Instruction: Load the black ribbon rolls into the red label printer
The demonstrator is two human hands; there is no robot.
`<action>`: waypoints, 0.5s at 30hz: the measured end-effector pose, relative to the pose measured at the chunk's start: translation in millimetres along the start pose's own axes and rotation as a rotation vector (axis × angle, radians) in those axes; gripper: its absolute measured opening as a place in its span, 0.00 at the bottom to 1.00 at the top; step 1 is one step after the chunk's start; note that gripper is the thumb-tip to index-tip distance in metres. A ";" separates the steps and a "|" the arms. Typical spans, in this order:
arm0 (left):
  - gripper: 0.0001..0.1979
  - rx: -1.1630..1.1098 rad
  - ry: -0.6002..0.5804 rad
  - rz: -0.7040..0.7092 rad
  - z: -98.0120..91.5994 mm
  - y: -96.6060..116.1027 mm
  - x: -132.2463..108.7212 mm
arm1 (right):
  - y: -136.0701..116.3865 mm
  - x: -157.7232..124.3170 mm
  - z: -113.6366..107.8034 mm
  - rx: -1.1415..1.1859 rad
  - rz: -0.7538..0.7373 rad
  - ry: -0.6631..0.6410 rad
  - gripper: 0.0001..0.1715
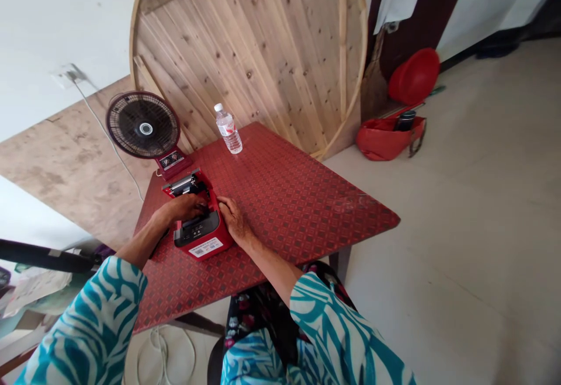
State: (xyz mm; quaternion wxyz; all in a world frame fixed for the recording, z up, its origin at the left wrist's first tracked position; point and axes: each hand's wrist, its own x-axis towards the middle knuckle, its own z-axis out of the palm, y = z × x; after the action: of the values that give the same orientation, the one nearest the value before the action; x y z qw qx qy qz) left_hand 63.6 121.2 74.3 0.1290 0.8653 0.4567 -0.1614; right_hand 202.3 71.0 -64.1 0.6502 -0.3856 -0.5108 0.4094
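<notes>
A round wooden board (249, 40) leans behind the red table (298, 198). Near the table's left edge, before a fan (143, 125), sits a red printer (202, 239). The left hand (188, 205) covers its open top, grip unclear; the right hand (233, 219) rests open against its side.

Fan (142, 126), water bottle (228, 128), red basin (414, 75)
</notes>
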 end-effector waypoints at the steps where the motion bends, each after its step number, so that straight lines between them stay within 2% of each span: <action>1: 0.15 0.010 -0.009 -0.002 -0.1 0.2 1.3 | 0.6 0.3 0.0 -0.001 -0.004 0.000 0.17; 5: 0.13 0.073 0.002 -0.034 1.9 6.2 -0.4 | 0.7 0.4 -0.3 -0.007 -0.007 -0.005 0.17; 7: 0.15 0.113 0.053 -0.065 2.7 12.9 -7.3 | -0.6 0.0 -0.6 -0.007 -0.001 -0.001 0.17; 12: 0.18 0.178 0.332 -0.146 -5.6 30.1 -48.6 | -3.1 -1.1 -1.7 -0.009 -0.002 -0.010 0.18; 15: 0.20 -0.005 0.543 -0.177 -15.5 22.9 -82.2 | -3.0 -1.6 -1.9 -0.001 0.010 -0.005 0.18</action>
State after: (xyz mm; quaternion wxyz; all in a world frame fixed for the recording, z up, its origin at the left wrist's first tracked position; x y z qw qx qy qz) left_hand 41.5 52.8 122.9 -0.0105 0.8333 0.5487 0.0665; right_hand 204.4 68.3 -62.3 0.6467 -0.3876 -0.5105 0.4135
